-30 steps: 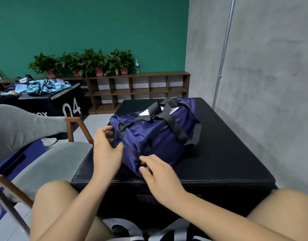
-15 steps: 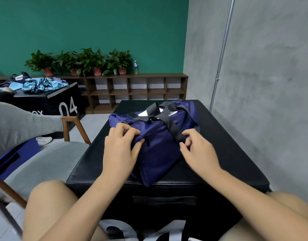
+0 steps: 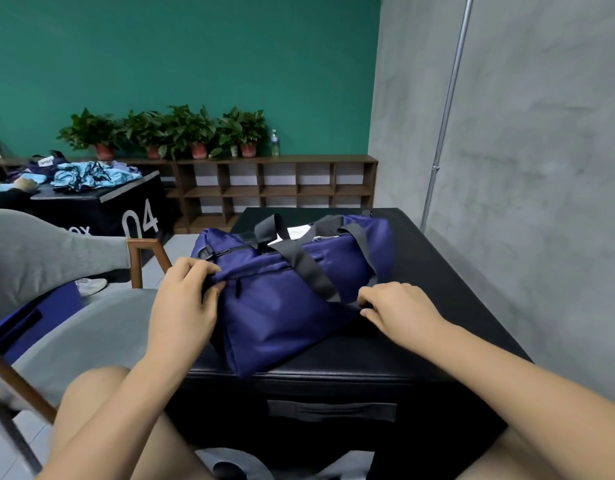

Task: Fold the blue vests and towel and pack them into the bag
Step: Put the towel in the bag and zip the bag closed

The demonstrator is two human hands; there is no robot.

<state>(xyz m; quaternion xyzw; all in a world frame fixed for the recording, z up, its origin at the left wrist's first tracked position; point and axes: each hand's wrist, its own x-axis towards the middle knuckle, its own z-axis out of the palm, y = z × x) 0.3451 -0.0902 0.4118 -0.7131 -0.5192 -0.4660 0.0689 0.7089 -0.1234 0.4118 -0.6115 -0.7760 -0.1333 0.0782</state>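
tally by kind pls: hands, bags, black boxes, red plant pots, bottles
Hands: 2, left hand, right hand
Navy bag: 1
Black padded boxes: 2
Red plant pots: 4
Bottle: 1
Total: 10

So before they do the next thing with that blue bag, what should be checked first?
1. The bag rests on the black box: ok, though its near corner reaches the front edge.
2. The left hand pinches the fabric at the bag's left end: ok.
3. The right hand pinches the bag's lower right edge: ok.
4. Vests and towel inside: cannot tell; only something white shows on top between the black straps.
5. Top zip shut: cannot tell.
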